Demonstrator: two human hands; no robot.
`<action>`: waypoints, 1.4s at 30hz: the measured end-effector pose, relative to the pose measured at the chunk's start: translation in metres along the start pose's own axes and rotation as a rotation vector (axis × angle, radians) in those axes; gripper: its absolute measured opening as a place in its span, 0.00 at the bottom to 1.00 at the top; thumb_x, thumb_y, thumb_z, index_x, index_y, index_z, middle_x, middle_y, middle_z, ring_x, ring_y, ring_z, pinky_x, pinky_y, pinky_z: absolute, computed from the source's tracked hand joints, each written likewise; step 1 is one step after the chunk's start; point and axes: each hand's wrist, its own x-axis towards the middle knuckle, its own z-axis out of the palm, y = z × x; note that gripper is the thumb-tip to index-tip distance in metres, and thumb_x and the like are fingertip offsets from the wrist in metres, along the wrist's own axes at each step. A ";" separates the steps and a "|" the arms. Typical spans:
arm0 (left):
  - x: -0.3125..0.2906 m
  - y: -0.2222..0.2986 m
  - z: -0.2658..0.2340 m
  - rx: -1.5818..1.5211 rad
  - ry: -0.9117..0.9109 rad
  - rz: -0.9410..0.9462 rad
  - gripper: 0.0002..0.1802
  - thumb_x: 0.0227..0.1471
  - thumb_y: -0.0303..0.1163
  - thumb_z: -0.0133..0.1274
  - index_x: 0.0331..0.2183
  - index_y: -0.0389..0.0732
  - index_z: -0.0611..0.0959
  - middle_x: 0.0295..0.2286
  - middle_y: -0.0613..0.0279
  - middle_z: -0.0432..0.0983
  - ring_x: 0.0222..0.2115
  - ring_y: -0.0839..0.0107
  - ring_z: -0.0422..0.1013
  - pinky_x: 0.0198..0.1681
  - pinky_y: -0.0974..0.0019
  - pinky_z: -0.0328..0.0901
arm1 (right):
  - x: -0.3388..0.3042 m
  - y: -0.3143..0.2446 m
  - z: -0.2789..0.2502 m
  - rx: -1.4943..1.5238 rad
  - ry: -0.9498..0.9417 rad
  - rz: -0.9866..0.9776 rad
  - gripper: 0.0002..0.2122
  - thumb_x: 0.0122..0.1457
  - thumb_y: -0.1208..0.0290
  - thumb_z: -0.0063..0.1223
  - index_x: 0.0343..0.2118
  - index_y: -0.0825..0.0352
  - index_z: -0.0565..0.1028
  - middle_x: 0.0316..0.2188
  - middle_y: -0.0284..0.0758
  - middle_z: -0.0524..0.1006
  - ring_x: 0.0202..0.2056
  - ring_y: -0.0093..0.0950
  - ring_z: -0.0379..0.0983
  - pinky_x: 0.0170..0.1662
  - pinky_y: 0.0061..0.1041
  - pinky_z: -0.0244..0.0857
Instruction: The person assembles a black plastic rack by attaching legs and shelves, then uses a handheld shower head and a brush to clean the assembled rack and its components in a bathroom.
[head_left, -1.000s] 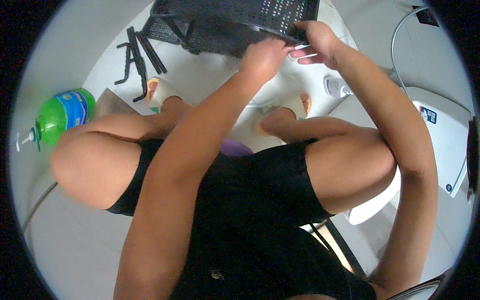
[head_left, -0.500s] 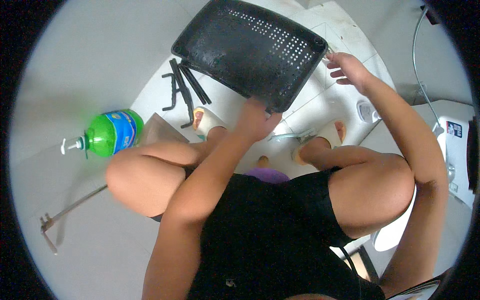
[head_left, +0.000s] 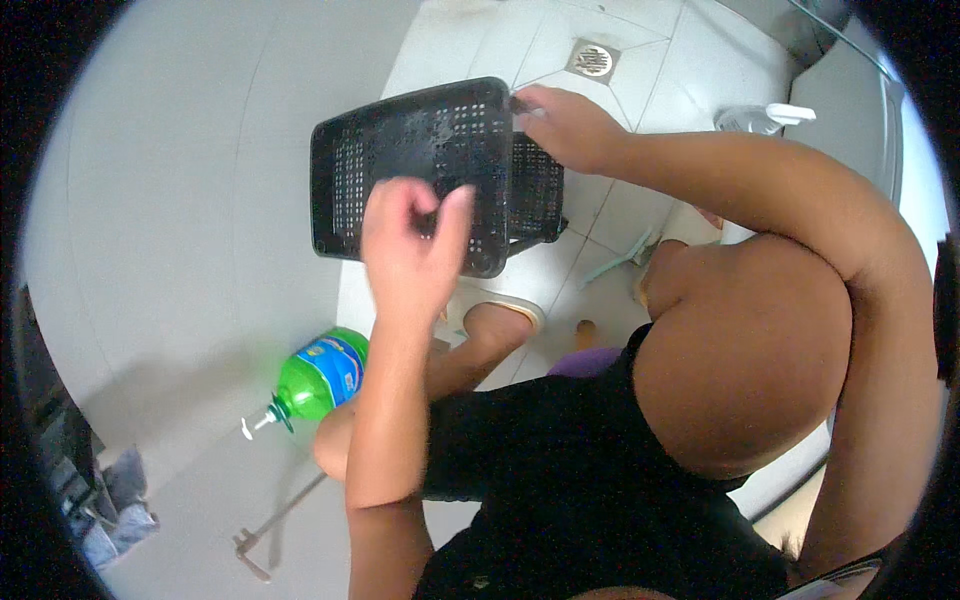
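Note:
A black plastic basket [head_left: 345, 180] with perforated panels, wet in places, is tilted up above the tiled floor. My right hand [head_left: 560, 125] has its fingers closed at the basket's upper right corner. In front of the basket's face is my left hand [head_left: 415, 235], slightly blurred, its fingers curled and its thumb apart from them. Nothing shows in the left hand, and whether it touches the basket I cannot tell. Another perforated black section [head_left: 537, 185] shows behind the right edge; whether it belongs to the same basket is unclear.
A green bottle [head_left: 318, 375] with a pump top stands left of my knee. Beyond the basket is a round floor drain [head_left: 593, 62]. A clear container with a white top [head_left: 765, 118] is at upper right. A purple object [head_left: 585, 362] lies between my legs.
The basket has swung left, nearer to me, and tilted up, with my right hand staying at its corner. My left hand has left its near edge and risen before its face. The view has shifted.

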 end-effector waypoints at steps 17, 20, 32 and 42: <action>0.047 0.001 0.075 -0.166 -0.165 -0.066 0.13 0.45 0.28 0.62 0.20 0.35 0.73 0.41 0.46 0.75 0.43 0.54 0.72 0.48 0.59 0.67 | -0.005 -0.026 -0.017 -0.257 -0.168 0.151 0.14 0.69 0.59 0.44 0.53 0.55 0.75 0.39 0.42 0.82 0.44 0.45 0.79 0.47 0.47 0.71; 0.045 0.001 0.075 -0.111 -0.170 -0.017 0.13 0.44 0.29 0.61 0.20 0.35 0.73 0.42 0.45 0.75 0.43 0.50 0.72 0.49 0.56 0.66 | -0.003 -0.028 -0.016 -0.254 -0.177 0.149 0.14 0.69 0.59 0.43 0.52 0.54 0.76 0.39 0.41 0.82 0.43 0.45 0.79 0.46 0.47 0.71; 0.038 0.003 0.073 0.000 -0.265 0.058 0.11 0.45 0.28 0.57 0.20 0.36 0.71 0.37 0.44 0.72 0.41 0.45 0.67 0.48 0.50 0.63 | -0.006 -0.011 -0.008 -0.198 -0.128 -0.016 0.12 0.67 0.60 0.45 0.46 0.56 0.78 0.36 0.43 0.82 0.41 0.49 0.78 0.44 0.49 0.71; 0.030 0.005 0.075 -0.008 -0.290 0.018 0.08 0.47 0.28 0.57 0.23 0.37 0.75 0.41 0.47 0.71 0.45 0.46 0.65 0.51 0.52 0.62 | -0.006 0.000 -0.009 -0.238 -0.166 -0.097 0.16 0.64 0.60 0.48 0.51 0.57 0.77 0.37 0.45 0.82 0.41 0.49 0.78 0.45 0.48 0.72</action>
